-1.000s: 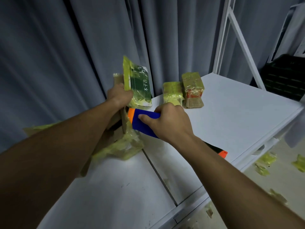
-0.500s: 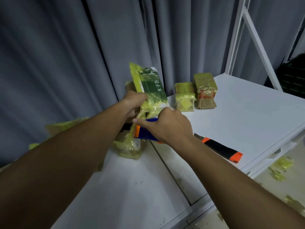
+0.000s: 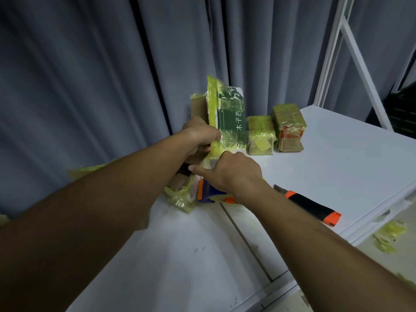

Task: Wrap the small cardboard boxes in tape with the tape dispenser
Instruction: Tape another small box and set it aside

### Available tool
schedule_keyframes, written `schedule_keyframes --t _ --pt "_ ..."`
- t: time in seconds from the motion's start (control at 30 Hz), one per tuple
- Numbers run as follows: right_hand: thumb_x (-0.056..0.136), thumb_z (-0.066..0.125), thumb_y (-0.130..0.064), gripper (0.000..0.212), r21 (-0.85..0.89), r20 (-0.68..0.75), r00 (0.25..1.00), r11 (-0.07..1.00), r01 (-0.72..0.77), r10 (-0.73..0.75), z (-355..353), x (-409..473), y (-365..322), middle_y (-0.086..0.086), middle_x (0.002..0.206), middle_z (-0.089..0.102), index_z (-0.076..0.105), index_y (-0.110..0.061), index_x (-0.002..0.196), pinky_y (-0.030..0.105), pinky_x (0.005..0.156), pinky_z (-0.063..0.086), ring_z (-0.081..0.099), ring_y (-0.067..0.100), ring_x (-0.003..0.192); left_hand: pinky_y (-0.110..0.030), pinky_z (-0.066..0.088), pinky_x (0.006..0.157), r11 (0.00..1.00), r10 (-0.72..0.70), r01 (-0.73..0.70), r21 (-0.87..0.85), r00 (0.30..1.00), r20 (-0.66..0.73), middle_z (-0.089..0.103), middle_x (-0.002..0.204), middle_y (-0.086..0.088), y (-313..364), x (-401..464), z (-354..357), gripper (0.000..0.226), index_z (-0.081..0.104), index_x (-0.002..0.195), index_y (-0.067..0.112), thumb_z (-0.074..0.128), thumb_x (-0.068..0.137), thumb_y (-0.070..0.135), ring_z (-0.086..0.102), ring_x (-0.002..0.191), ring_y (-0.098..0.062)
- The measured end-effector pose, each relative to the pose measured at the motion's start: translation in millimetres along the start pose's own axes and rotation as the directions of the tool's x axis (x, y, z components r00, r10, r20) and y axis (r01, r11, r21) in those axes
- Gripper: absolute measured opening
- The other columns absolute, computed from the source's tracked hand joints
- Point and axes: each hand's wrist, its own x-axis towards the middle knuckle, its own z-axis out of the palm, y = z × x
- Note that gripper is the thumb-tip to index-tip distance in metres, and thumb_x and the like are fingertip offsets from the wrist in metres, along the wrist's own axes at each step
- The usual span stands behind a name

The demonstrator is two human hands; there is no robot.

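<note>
My left hand [image 3: 199,136] grips a green box [image 3: 229,118] partly wrapped in yellow tape and holds it upright above the white table [image 3: 337,167]. Just below it, my right hand [image 3: 231,174] holds the blue and orange tape dispenser [image 3: 208,192], thumb pointing left. A strand of yellow tape [image 3: 210,157] runs from the box's lower edge down toward the dispenser. My fingers hide the dispenser's top. Two taped small boxes [image 3: 261,136] [image 3: 289,128] stand side by side at the back of the table.
A black and orange utility knife [image 3: 313,206] lies right of my right forearm. A crumpled taped box [image 3: 180,197] sits under my hands, with brown cardboard [image 3: 198,106] behind the green box. Grey curtains hang behind. Tape scraps [image 3: 391,230] litter the floor at right.
The green box and my left hand have stayed raised while my right hand with the dispenser has moved down and slightly away from the box, drawing tape out.
</note>
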Motion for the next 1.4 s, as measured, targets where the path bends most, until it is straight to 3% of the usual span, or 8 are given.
schedule_keyframes --t 0.3,0.43,0.6,0.77,0.87,1.0,1.23,1.4 --pt "0.098 0.041 -0.048 0.047 0.033 0.094 0.995 0.999 -0.028 0.025 5.7 3.9 -14.0 0.011 0.126 0.064 0.061 -0.016 0.126 0.036 0.08 0.039 0.061 0.033 0.114 -0.026 0.057 0.051 0.995 0.079 -0.08 0.065 0.997 0.021 0.06 0.077 -0.008 7.9 -7.6 8.2 0.016 0.058 0.08 0.006 0.071 0.084 0.015 0.062 0.053 -0.021" --pt "0.095 0.044 -0.039 0.028 0.04 0.146 0.989 0.999 0.005 -0.011 5.6 2.9 -22.3 0.008 0.12 0.065 0.059 -0.021 0.111 0.035 0.078 0.041 0.056 0.029 0.094 -0.039 0.057 0.064 0.945 0.25 -0.236 0.228 0.968 -0.036 0.068 0.088 -0.009 2.6 -4.7 5.8 0.015 0.062 0.088 0.007 0.065 0.081 0.02 0.067 0.075 -0.028" --pt "0.094 0.044 -0.041 0.04 -0.021 0.3 0.953 0.999 0.042 -0.033 20.1 -5.1 -30.7 0.008 0.122 0.062 0.059 -0.018 0.123 0.036 0.082 0.043 0.057 0.03 0.101 -0.029 0.053 0.073 0.947 0.322 -0.316 0.063 0.914 -0.246 0.066 0.1 -0.003 31.3 3.5 -23.2 0.024 0.062 0.109 0.011 0.059 0.089 0.025 0.065 0.088 -0.021" --pt "0.097 0.036 -0.04 0.047 -0.002 0.252 0.967 0.999 0.043 -0.041 26.1 2.2 -34.6 0.01 0.119 0.064 0.053 -0.013 0.133 0.039 0.079 0.042 0.059 0.032 0.105 -0.036 0.055 0.083 0.884 0.45 -0.401 0.24 0.869 -0.206 0.066 0.106 -0.004 48.3 -4.7 -48.4 0.027 0.059 0.113 0.014 0.054 0.088 0.021 0.063 0.094 -0.023" --pt "0.105 0.03 -0.048 0.053 0.001 0.245 0.969 1.0 0.028 -0.027 21.6 1.7 -32.4 0.013 0.13 0.061 0.052 -0.012 0.137 0.041 0.084 0.042 0.057 0.033 0.118 -0.029 0.053 0.073 0.868 0.476 -0.418 0.268 0.854 -0.211 0.064 0.1 0.001 39.2 -5.3 -60.7 0.019 0.057 0.107 0.017 0.053 0.088 0.021 0.061 0.089 -0.019" --pt "0.108 0.024 -0.052 0.058 0.053 0.207 0.977 0.998 0.046 -0.056 3.0 -5.4 -29.0 0.016 0.133 0.059 0.056 -0.009 0.133 0.042 0.093 0.043 0.054 0.034 0.122 -0.022 0.038 0.052 0.87 0.481 -0.417 0.263 0.835 -0.268 0.052 0.08 0.006 32.7 -18.0 -80.3 0.005 0.047 0.088 0.017 0.051 0.09 0.018 0.05 0.071 -0.013" --pt "0.102 0.029 -0.064 0.062 0.014 0.121 0.992 0.999 0.042 -0.043 -24.9 -15.6 -14.6 0.015 0.118 0.062 0.058 -0.011 0.117 0.038 0.08 0.044 0.053 0.029 0.094 -0.019 0.029 0.058 0.812 0.567 -0.456 0.363 0.764 -0.309 0.048 0.09 0.007 40.6 -63.7 -114.6 0.028 0.052 0.119 0.012 0.048 0.091 0.015 0.046 0.083 -0.016" --pt "0.1 0.033 -0.067 0.055 -0.032 0.105 0.994 0.999 0.028 -0.025 -47.8 -36.5 3.1 0.012 0.103 0.054 0.042 -0.013 0.102 0.038 0.078 0.045 0.053 0.029 0.092 -0.028 0.029 0.065 0.792 0.568 -0.399 0.462 0.76 -0.317 0.046 0.079 0.006 32.7 -94.4 -136.7 0.012 0.038 0.092 0.015 0.05 0.092 0.018 0.045 0.081 -0.021"
